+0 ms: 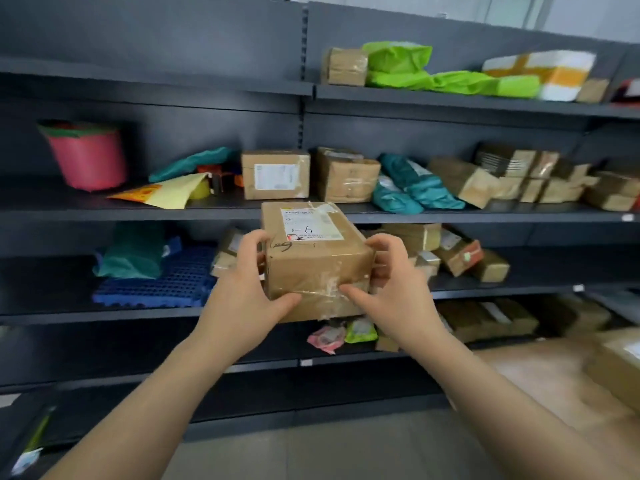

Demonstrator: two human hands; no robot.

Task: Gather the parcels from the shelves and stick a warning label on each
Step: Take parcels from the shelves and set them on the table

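At the centre of the frame, a taped cardboard parcel (313, 258) with a white shipping label (310, 223) on top is held off the dark shelving (156, 213). Left hand (247, 292) and right hand (393, 289) clasp its two sides, thumbs pressed on the near face. Behind it, more cardboard parcels and teal mailer bags (412, 185) crowd the shelves toward the right.
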